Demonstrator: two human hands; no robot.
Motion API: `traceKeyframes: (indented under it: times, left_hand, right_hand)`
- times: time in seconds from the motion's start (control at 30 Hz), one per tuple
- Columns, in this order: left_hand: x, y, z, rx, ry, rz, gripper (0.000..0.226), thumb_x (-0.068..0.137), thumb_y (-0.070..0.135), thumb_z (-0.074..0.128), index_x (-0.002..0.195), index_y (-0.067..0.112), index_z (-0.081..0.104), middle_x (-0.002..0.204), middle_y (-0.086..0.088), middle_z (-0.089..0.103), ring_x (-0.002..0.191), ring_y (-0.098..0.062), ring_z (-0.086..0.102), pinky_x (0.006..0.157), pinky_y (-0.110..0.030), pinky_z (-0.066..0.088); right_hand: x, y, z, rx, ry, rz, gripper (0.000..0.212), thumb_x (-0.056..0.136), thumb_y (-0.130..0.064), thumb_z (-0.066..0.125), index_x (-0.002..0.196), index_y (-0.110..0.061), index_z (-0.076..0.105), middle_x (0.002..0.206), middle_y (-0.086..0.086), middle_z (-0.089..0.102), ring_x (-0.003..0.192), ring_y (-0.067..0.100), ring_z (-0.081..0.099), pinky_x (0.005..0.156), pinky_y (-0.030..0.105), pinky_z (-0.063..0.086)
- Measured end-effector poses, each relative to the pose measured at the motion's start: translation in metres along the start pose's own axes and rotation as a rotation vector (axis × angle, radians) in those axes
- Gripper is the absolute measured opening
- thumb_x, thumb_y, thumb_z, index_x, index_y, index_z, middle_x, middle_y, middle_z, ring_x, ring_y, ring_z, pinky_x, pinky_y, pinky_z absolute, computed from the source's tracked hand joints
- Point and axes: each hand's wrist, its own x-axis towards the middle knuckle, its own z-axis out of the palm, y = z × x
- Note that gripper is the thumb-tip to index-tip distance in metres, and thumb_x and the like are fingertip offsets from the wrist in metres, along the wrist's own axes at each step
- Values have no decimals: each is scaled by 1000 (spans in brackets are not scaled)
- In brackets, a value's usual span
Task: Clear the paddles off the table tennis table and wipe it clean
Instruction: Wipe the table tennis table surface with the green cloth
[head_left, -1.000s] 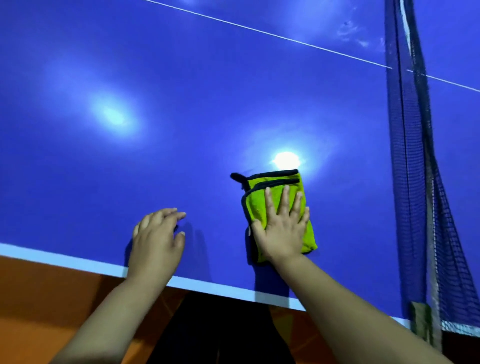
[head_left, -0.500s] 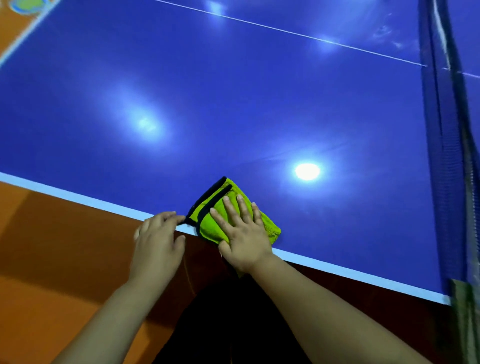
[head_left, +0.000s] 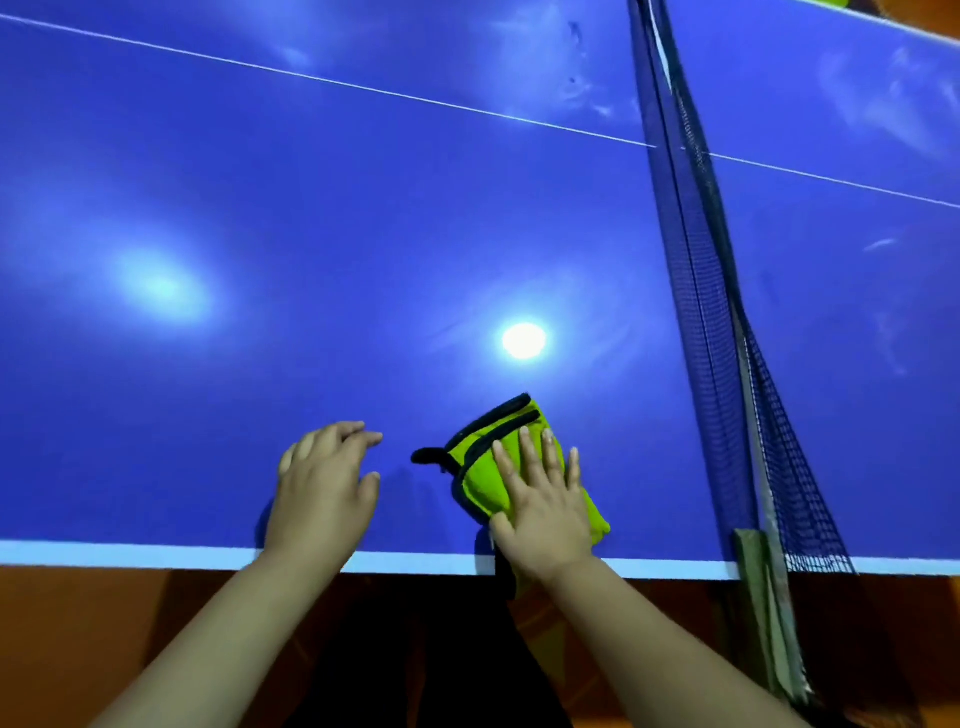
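Folded green microfiber cloth (head_left: 524, 467), black-edged, lies flat on the blue table tennis table (head_left: 311, 234) near its white near edge, left of the net (head_left: 727, 338). Right hand (head_left: 545, 506) presses it down, fingers straight and spread, nothing gripped. Left hand (head_left: 324, 488) rests on the tabletop just beside the cloth, fingers loosely bent, holding nothing.

free: bare table (head_left: 311, 208) stretches left and ahead | obstacle: net (head_left: 711, 312) stands across right side
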Motion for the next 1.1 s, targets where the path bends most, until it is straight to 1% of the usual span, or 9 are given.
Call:
traceKeyframes:
  times: [0.07,0.2,0.3,0.4,0.57,0.77,0.87,1.0,1.1]
  left_hand:
    - [22,18,13,-13,-28,3,40,69,4,75,107,13,67,114,-9,62,109,-33,54,93,-48,38]
    - [76,56,38,-17,-73,41,37,70,7,75,106,15,68,114,-6,62,109,-31,53,94,-45,38]
    - [123,84,54,-22,-86,38,37,71,7,74,106,16,67,115,-5,62,110,-30,53,95,-45,37]
    - [172,108,67,-17,-80,68,40,71,8,74,109,16,66,116,-3,61,109,-27,51,95,-43,37]
    - [242,134,88,-20,-49,66,39,74,11,71,112,17,64,119,-4,59,111,-25,48,96,-36,29]
    - [306,150,102,-15,11,70,35,76,14,65,111,16,64,121,-5,58,111,-26,47,96,-34,26]
    - [329,154,105,5,46,76,36,75,21,55,110,16,64,120,-5,59,110,-27,49,95,-32,25]
    - [345,159,105,21,54,86,39,75,24,51,112,16,64,121,-6,57,112,-27,47,96,-32,23]
    - [340,158,104,26,49,94,39,76,22,51,112,16,64,121,-6,57,113,-28,47,97,-31,22]
  right_hand:
    - [8,-2,7,20,3,-21,86,69,-56,46,148,-25,36,155,15,31,144,36,22,111,56,12]
    - [53,23,4,-8,92,-68,83,80,-69,42,152,-30,28,159,11,21,147,35,13,112,60,11]
    - [113,53,-12,-8,110,-99,79,82,-69,39,152,-34,23,160,8,18,148,32,9,113,59,10]
    - [182,81,-33,-11,136,-89,78,82,-68,34,152,-37,19,161,6,14,149,29,3,116,55,3]
    - [290,117,-73,18,105,-27,76,86,-68,27,152,-41,0,162,2,-8,148,25,-16,118,53,-8]
    - [410,156,-115,55,158,57,73,89,-66,33,153,-41,7,163,2,-3,149,26,-9,118,52,-5]
    - [459,185,-133,65,163,126,71,91,-64,33,153,-41,7,163,1,-2,149,26,-7,118,51,-3]
    - [487,221,-149,111,149,223,68,93,-58,33,153,-39,8,163,0,-2,149,25,-7,118,50,-2]
    - [480,225,-146,122,155,261,67,94,-54,32,153,-38,6,163,0,-4,149,26,-9,118,50,0]
